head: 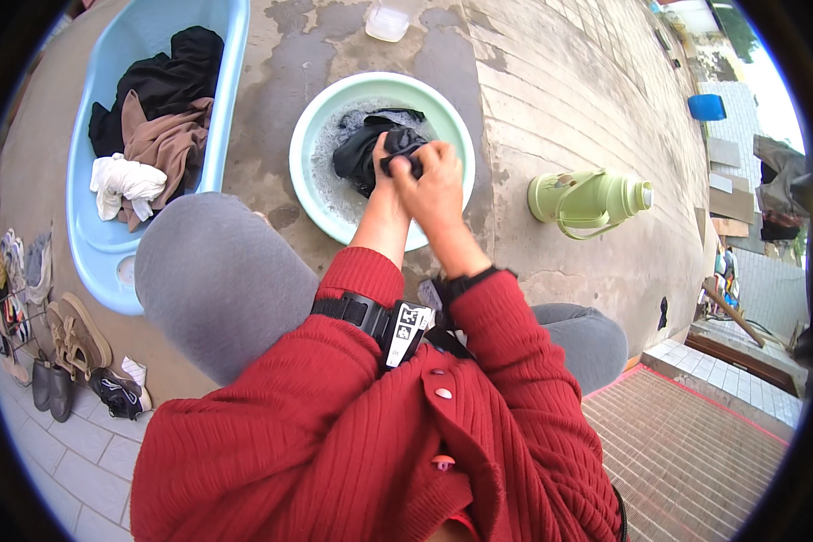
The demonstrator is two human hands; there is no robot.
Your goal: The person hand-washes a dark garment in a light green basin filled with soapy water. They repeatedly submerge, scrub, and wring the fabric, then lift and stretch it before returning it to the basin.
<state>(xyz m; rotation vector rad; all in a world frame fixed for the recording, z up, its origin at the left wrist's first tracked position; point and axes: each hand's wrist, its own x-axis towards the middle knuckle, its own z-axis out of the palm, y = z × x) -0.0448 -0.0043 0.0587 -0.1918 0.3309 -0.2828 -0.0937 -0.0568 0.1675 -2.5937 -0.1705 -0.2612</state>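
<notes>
A pale green plastic basin (299, 146) stands on the concrete before me, holding sudsy water and a dark wet cloth garment (358, 154). My left hand (383, 177) and my right hand (435, 177) are close together over the basin, both gripping a bunched part of the dark garment. The rest of it lies in the suds below and to the left. The fingers of my left hand are partly hidden behind the cloth and my right hand. Red sleeves and black wrist straps cover my forearms.
A light blue plastic tub (81, 223) with black, brown and white clothes stands at left. A green thermos flask (586, 198) stands at right. Beyond the basin sits a clear plastic container (387, 24). Shoes (81, 332) lie lower left; a slatted mat (691, 447) lies lower right.
</notes>
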